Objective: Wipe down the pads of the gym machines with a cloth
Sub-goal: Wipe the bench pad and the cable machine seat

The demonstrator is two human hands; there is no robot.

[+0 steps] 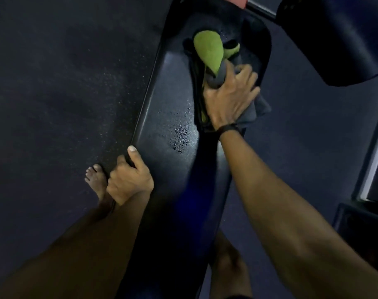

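Observation:
A long black bench pad (162,117) runs from the bottom centre up to the top right. Droplets of liquid glisten on its middle. My right hand (231,98) presses a bunched cloth (209,52), green on one side and grey on the other, against the upper part of the pad, with fingers curled over the grey folds. My left hand (127,178) grips the pad's left edge, thumb on top and fingers wrapped under the rim.
Dark speckled rubber floor (65,83) lies to the left. Another dark pad (339,39) hangs at the top right, with a metal frame (373,160) along the right edge. My bare feet (97,184) stand beside the bench.

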